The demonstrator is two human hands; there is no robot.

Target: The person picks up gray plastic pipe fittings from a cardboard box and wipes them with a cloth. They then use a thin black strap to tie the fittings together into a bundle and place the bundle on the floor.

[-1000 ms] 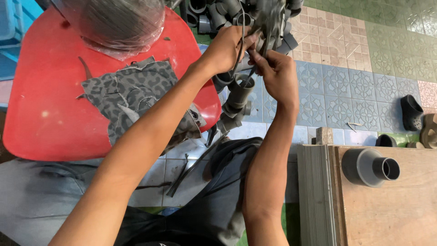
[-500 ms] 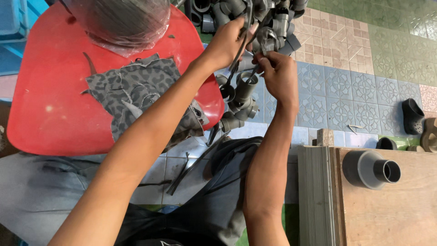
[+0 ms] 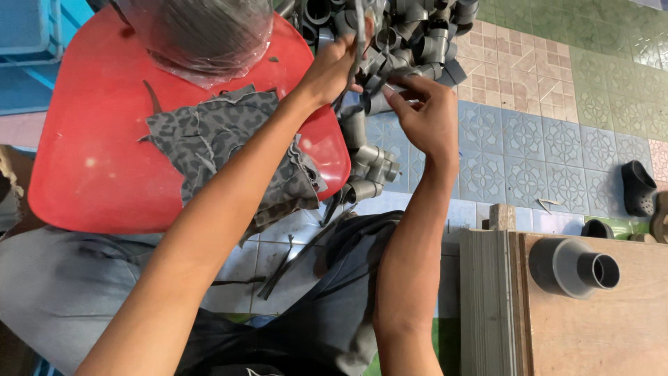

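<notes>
you have one view only, from the camera on your head, looking steeply down past your forearms. it sits close: your left hand (image 3: 332, 66) and right hand (image 3: 423, 115) work near the top edge, the red stool (image 3: 83, 174) fills the left, tiled floor (image 3: 543, 153) the right.
</notes>
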